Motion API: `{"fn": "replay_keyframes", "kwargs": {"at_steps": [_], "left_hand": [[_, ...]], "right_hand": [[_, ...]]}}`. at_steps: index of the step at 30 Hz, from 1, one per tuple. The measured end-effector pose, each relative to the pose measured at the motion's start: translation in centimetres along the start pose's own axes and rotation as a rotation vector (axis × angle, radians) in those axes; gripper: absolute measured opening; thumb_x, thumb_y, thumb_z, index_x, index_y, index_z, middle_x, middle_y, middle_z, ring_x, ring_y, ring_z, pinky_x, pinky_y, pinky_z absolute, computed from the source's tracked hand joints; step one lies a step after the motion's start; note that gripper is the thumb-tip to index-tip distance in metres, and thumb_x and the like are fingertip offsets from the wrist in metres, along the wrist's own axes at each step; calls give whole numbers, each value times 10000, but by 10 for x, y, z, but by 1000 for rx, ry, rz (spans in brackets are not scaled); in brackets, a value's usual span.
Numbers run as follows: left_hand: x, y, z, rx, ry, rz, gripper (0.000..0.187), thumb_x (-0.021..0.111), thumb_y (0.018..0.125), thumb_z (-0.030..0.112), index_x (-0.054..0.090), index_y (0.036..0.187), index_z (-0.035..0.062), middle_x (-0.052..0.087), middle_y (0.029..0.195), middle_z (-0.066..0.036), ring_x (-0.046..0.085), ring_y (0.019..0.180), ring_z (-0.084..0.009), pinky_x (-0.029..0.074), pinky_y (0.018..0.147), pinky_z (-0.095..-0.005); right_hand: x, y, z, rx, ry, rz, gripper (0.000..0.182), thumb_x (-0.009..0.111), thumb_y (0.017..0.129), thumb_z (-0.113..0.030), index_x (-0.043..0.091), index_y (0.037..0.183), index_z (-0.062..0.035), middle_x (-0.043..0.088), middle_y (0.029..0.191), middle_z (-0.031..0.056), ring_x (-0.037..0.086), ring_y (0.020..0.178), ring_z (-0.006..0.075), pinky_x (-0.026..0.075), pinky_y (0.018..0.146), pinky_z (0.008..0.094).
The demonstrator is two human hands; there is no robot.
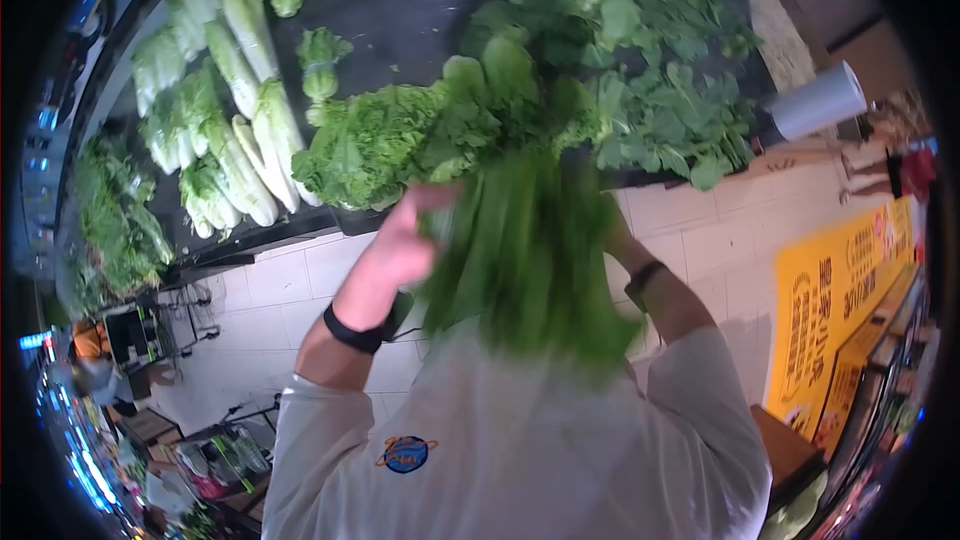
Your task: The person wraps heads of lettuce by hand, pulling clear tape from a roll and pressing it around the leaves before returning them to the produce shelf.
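A large bunch of leafy greens (pixel 530 260), smeared by motion, is held up in front of my chest, near the display's front edge. My left hand (pixel 408 238) grips its left side, with the fingers blurred against the leaves. On the other side my right hand (pixel 622 242) holds the bunch, its fingers mostly covered by leaves. Just beyond lie curly lettuce (pixel 375 140) and more upright green heads (pixel 510 75) on the dark display (pixel 400 25).
Long pale cabbages (pixel 235 110) and loose greens (pixel 120 210) are at the left. Broad-leaved greens (pixel 675 115) and a grey cylinder (pixel 818 102) lie right. Tiled floor (pixel 710 240), a yellow sign (pixel 835 310), carts (pixel 225 460) and people are around.
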State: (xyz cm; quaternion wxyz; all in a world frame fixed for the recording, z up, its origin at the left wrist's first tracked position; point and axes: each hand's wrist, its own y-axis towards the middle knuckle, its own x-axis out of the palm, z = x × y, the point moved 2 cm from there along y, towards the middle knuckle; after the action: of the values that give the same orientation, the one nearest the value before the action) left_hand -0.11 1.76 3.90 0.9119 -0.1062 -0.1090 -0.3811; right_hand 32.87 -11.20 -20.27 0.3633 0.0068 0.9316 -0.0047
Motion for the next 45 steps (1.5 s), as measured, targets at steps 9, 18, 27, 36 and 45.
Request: {"fn": "replay_keyframes", "kwargs": {"at_steps": [9,18,27,36,45], "left_hand": [[-62,37,29,-143,-95,241,1013,787,755,21,116,1513,-15,636,1119,-192,641,992,-219,522,903,-325],[-137,98,96,-178,369,388,953,840,716,229,264,1462,92,559,1272,-267,484,1251,-355,314,1106,-444],[-299,259,104,2,1113,-162,654,826,707,145,488,1266,126,624,1106,-49,602,999,-162,476,897,-324],[-315,346,81,211,1810,-727,641,633,622,-76,524,1225,112,612,1108,-115,547,1125,-305,374,1003,-371],[-341,373,54,642,2050,-1001,517,582,708,-61,568,1201,92,547,1232,-108,476,1209,-289,414,974,-393]], "right_hand": [[-41,-35,-46,257,150,201,177,707,855,-251,746,953,-109,663,840,125,636,767,274,495,681,342],[-34,-63,-51,598,333,382,205,678,895,-218,735,1000,-51,703,872,87,657,819,144,511,723,283],[13,-76,-82,804,710,666,233,686,910,-211,719,1000,2,663,865,-17,557,787,48,452,708,206],[42,-94,-130,984,697,789,280,698,910,-218,688,1066,15,661,932,8,563,845,79,451,782,227],[45,-93,-146,980,641,869,273,688,922,-194,673,1089,23,662,980,24,577,898,89,455,836,235]]}}
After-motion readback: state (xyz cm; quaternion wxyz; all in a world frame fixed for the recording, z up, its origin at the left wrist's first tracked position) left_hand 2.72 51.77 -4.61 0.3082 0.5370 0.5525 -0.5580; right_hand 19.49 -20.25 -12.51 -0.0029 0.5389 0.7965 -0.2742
